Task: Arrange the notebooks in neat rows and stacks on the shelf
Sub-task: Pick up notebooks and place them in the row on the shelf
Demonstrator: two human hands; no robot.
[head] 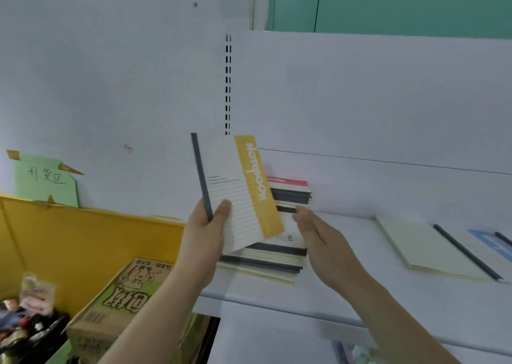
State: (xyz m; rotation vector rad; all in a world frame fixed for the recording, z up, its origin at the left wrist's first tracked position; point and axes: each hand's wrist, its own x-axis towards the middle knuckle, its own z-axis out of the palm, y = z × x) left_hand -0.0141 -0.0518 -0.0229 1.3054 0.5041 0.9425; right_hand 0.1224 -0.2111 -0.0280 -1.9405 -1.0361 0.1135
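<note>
Hands (206, 225) (notebook (238, 189)) over white shelf (346, 253)

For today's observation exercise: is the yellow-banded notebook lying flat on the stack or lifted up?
Lifted: the left hand grips the yellow-banded notebook near upright above the stack.

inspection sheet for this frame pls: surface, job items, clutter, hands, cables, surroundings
Surface: white shelf, bare patches between the notebooks.
Job's things: yellow-banded notebook held upright; front stack and rear stack at shelf's left end; cream notebook flat alone; blue notebook at frame edge.
Clutter: nothing seen on the shelf.
Hands: left hand grips the held notebook's dark spine; right hand open, fingers reaching toward the stacks, contact unclear.
Cables: nothing seen.
Surroundings: yellow bin, green carton, green paper sign.
</note>
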